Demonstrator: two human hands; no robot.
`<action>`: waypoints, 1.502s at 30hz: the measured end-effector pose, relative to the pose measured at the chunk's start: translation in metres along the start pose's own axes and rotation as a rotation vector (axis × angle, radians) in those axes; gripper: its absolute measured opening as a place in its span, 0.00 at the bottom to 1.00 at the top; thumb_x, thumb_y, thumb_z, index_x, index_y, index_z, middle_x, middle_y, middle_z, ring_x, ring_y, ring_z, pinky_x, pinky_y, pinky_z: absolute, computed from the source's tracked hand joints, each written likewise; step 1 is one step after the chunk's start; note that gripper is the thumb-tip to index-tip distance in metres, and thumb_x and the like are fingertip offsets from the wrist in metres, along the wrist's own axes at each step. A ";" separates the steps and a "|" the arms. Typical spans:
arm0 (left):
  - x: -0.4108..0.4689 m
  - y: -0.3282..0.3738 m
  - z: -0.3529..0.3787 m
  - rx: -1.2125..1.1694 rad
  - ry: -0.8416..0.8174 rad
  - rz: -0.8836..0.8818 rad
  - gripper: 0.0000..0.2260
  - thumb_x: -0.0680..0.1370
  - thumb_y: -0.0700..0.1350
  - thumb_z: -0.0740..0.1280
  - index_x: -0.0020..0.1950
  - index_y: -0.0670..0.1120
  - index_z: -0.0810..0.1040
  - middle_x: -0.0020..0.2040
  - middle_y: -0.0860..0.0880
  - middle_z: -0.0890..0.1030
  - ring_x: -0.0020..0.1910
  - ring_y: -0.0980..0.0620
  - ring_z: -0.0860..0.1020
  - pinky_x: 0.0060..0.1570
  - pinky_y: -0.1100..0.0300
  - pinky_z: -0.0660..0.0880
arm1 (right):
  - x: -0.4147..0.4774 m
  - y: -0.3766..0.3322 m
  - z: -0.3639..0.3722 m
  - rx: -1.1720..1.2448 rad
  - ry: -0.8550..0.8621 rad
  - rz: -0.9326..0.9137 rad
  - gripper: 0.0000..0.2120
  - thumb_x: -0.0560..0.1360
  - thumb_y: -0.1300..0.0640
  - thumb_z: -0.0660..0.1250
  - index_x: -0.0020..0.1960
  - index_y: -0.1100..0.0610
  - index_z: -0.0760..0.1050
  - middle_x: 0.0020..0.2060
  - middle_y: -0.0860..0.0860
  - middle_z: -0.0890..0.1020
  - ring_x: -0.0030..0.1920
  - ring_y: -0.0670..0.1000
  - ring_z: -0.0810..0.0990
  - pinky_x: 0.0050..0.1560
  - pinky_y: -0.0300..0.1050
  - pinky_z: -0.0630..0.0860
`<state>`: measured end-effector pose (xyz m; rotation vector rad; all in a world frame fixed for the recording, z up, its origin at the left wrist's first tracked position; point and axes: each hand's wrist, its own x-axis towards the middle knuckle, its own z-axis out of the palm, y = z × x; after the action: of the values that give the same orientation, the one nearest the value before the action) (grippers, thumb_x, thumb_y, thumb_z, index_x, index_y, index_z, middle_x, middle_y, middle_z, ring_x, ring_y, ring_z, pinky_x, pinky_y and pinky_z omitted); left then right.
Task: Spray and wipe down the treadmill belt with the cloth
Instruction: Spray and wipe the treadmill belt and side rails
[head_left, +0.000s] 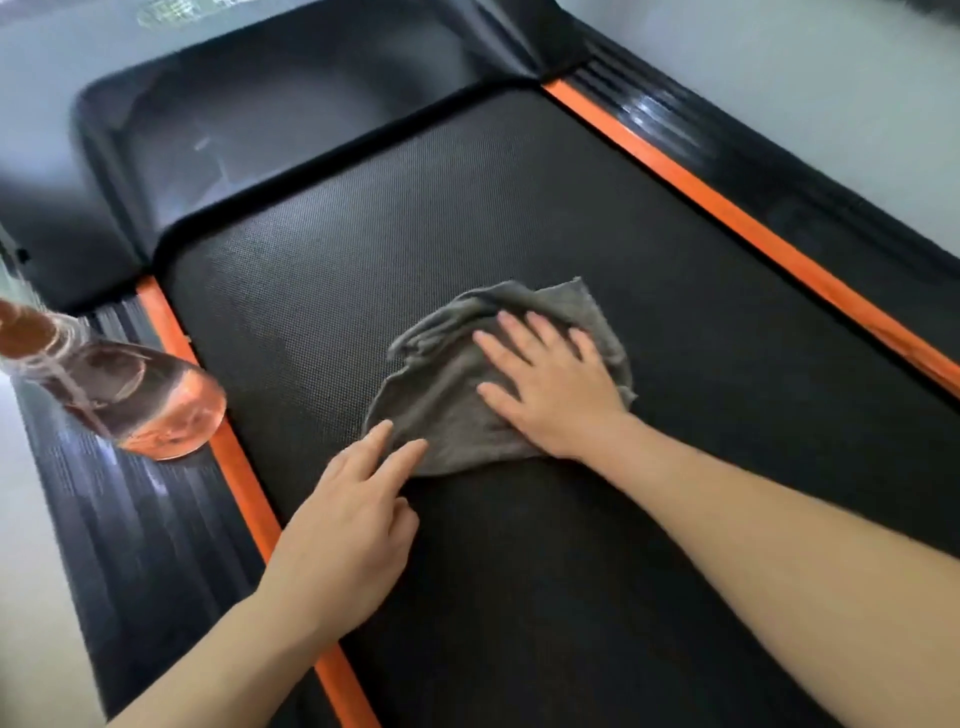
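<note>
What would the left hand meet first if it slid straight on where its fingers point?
The grey cloth: the left hand aims straight fingers at the cloth's near edge, tips at or just short of it; contact is unclear. Beyond lies the right hand, flat on the cloth.

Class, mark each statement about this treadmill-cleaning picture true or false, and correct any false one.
1. The right hand lies flat on the grey cloth. True.
2. The spray bottle stands on the left side rail. True.
3. The left hand grips the spray bottle. False: its fingers touch the cloth's near edge.
4. The cloth lies on the floor. False: it lies on the treadmill belt.
5. Orange stripes border both sides of the belt. True.
</note>
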<state>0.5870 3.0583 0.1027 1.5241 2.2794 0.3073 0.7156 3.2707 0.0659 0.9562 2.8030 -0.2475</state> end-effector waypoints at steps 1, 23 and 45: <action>-0.001 0.005 0.001 0.002 -0.016 0.010 0.25 0.78 0.40 0.64 0.75 0.51 0.68 0.78 0.48 0.62 0.76 0.47 0.62 0.70 0.58 0.61 | -0.008 0.027 -0.002 0.011 -0.038 0.126 0.32 0.77 0.32 0.36 0.80 0.38 0.43 0.81 0.45 0.44 0.80 0.50 0.43 0.76 0.59 0.43; -0.115 0.085 0.022 0.110 0.025 -0.165 0.12 0.78 0.58 0.59 0.54 0.55 0.77 0.49 0.55 0.78 0.51 0.52 0.78 0.41 0.56 0.75 | -0.207 -0.011 -0.007 0.220 -0.056 0.143 0.26 0.80 0.46 0.64 0.76 0.48 0.63 0.69 0.48 0.69 0.66 0.52 0.70 0.60 0.50 0.75; -0.070 0.076 -0.094 -0.073 0.828 0.127 0.03 0.77 0.41 0.67 0.46 0.43 0.78 0.43 0.48 0.77 0.44 0.47 0.73 0.47 0.58 0.68 | -0.144 0.015 -0.133 0.470 0.820 -0.058 0.06 0.70 0.65 0.73 0.45 0.58 0.78 0.43 0.52 0.77 0.42 0.49 0.74 0.42 0.43 0.71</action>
<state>0.6343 3.0258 0.2301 1.7080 2.6943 1.2383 0.8231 3.2261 0.2238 1.3065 3.6113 -0.6825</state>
